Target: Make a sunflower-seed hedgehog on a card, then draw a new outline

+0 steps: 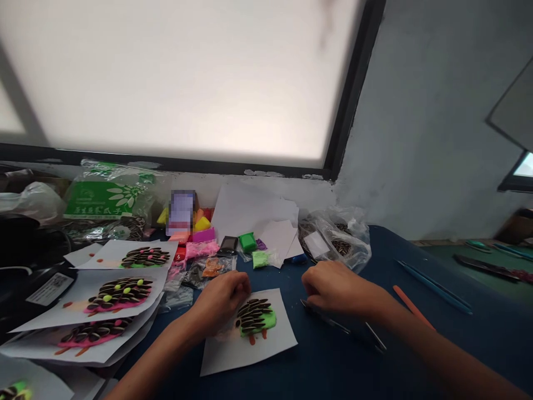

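A white paper sheet (275,311) lies on the blue tabletop in front of me. On it is a clay hedgehog (258,318) with a green body, orange-brown feet and dark sunflower seeds standing as spines. My left hand (225,294) is over the upper left of this sheet, beside the hedgehog, its fingers curled closed. My right hand (331,284), closed with its fingers bent down, is to the right of the sheet. Just under it lies a dark, slim tool (327,318). Anything inside either set of fingers is hidden.
Finished hedgehog sheets (120,297) overlap on the left. Clay packets (202,250) lie behind my hands. A seed bag (110,194) stands at the back left, a clear bag of seeds (339,236) back right. An orange stick (412,306) and a blue tool (435,284) lie rightward.
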### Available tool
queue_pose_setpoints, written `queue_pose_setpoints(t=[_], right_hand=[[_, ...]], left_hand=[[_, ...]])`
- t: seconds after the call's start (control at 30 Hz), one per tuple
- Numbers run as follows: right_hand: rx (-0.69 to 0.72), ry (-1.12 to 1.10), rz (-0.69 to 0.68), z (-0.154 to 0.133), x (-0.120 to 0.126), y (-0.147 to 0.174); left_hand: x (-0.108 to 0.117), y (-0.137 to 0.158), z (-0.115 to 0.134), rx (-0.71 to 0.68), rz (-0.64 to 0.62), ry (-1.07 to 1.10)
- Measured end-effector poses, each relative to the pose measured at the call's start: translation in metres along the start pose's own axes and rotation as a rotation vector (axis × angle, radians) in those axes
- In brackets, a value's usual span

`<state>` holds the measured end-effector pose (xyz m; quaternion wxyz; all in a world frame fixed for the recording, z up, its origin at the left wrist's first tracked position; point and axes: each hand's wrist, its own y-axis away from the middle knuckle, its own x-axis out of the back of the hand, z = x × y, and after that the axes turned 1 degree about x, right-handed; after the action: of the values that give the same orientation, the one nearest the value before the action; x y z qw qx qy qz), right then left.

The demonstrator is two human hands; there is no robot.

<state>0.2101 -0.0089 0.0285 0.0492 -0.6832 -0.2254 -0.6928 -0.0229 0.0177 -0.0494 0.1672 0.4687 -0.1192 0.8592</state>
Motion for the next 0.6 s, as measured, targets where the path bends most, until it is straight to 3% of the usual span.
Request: queue_pose_setpoints(t=[0.6], right_hand=[[0.081, -0.017, -0.044, -0.005, -0.012, -0.004]], left_hand=[[0.000, 0.000, 0.000, 0.002, -0.009, 0.022]])
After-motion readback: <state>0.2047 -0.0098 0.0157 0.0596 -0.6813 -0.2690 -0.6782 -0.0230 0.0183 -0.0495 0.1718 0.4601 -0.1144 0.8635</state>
